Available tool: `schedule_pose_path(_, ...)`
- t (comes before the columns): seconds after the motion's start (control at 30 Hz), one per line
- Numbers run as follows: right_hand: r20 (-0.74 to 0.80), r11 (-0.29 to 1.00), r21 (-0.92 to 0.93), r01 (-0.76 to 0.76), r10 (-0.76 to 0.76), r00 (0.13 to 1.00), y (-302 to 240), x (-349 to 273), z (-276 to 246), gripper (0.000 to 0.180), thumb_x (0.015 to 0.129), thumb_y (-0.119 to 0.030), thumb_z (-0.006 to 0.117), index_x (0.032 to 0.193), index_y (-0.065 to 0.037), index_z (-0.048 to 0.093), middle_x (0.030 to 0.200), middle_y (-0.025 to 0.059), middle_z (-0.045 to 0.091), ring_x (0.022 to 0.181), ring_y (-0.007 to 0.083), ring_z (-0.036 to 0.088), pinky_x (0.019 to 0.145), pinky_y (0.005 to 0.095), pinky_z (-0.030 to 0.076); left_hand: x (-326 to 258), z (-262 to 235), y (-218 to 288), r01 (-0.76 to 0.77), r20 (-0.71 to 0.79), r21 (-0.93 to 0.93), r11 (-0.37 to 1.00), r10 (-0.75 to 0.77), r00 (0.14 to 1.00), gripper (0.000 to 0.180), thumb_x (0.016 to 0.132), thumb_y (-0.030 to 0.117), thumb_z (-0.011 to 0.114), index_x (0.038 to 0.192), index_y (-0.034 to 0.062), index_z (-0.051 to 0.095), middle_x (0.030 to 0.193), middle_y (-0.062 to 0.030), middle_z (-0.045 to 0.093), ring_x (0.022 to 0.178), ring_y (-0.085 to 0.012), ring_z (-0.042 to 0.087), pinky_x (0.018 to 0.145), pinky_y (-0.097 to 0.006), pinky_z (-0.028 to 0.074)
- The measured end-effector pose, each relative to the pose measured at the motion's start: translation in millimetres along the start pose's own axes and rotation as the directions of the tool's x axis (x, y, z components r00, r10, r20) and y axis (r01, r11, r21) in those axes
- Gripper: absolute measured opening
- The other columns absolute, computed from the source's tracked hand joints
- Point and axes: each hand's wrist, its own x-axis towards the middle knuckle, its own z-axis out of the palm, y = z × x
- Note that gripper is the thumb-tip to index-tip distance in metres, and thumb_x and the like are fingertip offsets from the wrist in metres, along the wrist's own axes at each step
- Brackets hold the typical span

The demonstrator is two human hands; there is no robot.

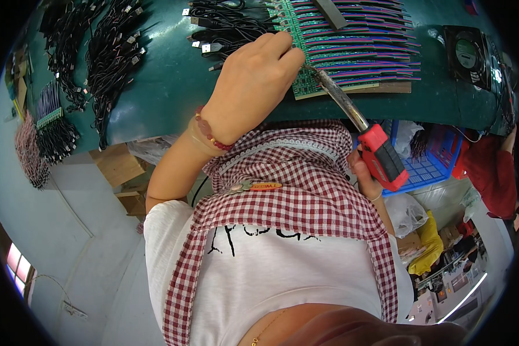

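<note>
My right hand (366, 176) is wrapped round the red and black handle of a soldering iron (343, 104). The iron's metal barrel slants up and left, its tip at the lower part of a green circuit board panel (305, 81). At the panel's left edge my left hand (259, 81) is closed in a pinch, its fingertips turned down and what they hold hidden. Rows of multicoloured ribbon wires (363, 52) stick out from the panel's right side. Black USB cables (230, 26) lie along its left side, beyond my left hand.
A grey metal bar (330, 12) lies across the wires. Bundles of black cables (112, 63) spread over the green table (161, 75) at left, with a wired board strip (49, 118) at its edge. A black device (467, 56) sits at right; a blue crate (429, 173) stands below.
</note>
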Motion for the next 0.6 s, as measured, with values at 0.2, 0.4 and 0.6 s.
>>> schedule_pose_path(0.2,0.119,0.996,-0.013,0.090,-0.087,0.989,9,-5,0,0.042,0.089,-0.016,0.061,0.125,0.001,0.047,0.072,0.0042,0.049,0.061,0.0123,0.044,0.057,0.0294,0.039,0,-2,1,-0.008,0.009,0.020,1.000,0.008,1.000,0.012,0.078,0.008,0.067,0.082,0.0048,0.057,0.082,-0.0067,0.052,0.076,-0.0246,0.057,0.064,-0.035,0.049)
schedule_pose_path(0.4,0.053,0.995,0.083,0.062,-0.066,0.996,2,1,0,0.031,0.086,-0.012,0.065,0.112,0.001,0.055,0.078,0.0056,0.057,0.067,0.0136,0.052,0.061,0.0291,0.044,1,-2,2,-0.008,0.013,0.019,1.000,0.008,1.000,0.013,0.078,0.009,0.067,0.083,0.0046,0.057,0.082,-0.0069,0.052,0.076,-0.0248,0.056,0.065,-0.035,0.049)
schedule_pose_path(0.6,0.036,0.995,0.088,0.046,-0.050,0.998,-2,0,9,0.033,0.086,-0.012,0.065,0.114,0.001,0.054,0.077,0.0052,0.057,0.067,0.0133,0.052,0.062,0.0294,0.044,0,-3,3,-0.007,0.016,0.015,1.000,0.007,1.000,0.014,0.077,0.009,0.068,0.084,0.0045,0.057,0.082,-0.0069,0.052,0.076,-0.0247,0.056,0.065,-0.035,0.049)
